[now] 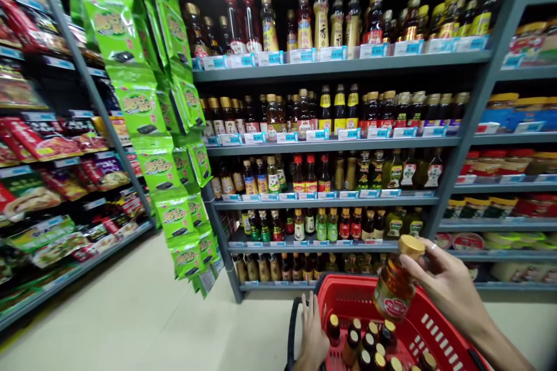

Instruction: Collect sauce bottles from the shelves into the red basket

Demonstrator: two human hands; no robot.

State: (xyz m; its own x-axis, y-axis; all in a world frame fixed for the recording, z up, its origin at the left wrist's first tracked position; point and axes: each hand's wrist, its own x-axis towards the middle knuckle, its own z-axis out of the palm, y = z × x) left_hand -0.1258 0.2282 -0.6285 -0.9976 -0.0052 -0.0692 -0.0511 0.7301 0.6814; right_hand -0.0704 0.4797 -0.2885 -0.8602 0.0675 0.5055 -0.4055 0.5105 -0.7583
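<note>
My right hand [444,269] grips a glass bottle of amber oil [394,287] near its gold cap, thumb on one side and fingers behind. The bottle hangs slightly tilted above a red shopping basket [348,285]. Inside the basket, several dark bottles with gold caps [368,343] stand close together. At the basket's left rim is my left hand [312,333], fingers stretched out and slightly apart, beside the black basket handle [292,330]. Whether its palm touches the rim I cannot tell.
Ahead, a grey shelf unit [339,146] carries rows of sauce and oil bottles with price tags. Strips of green snack packets [139,101] hang at its left end. Packaged food fills another shelf [78,266] on the left, and tubs and jars [496,162] line shelves on the right.
</note>
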